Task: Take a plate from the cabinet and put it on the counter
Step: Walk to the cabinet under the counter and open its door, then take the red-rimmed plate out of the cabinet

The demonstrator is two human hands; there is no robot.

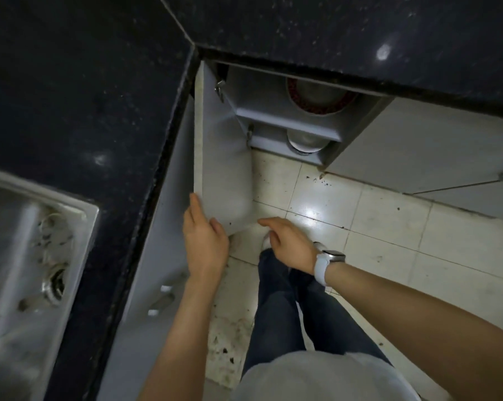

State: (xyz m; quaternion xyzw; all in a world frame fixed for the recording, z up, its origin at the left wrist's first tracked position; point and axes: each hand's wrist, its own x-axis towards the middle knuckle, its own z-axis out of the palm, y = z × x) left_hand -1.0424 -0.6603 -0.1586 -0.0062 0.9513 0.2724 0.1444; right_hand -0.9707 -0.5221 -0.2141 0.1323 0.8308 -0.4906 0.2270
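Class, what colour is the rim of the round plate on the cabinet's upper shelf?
Red, patterned rim; head view.

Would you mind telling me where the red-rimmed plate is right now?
In the head view, the red-rimmed plate sits on the upper shelf of the open grey cabinet, just under the black speckled counter, above a round white dish on the lower shelf.

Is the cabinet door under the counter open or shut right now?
Open. The cabinet door is swung out, left hand on its edge, and both shelves show, with a red-rimmed plate on the upper one.
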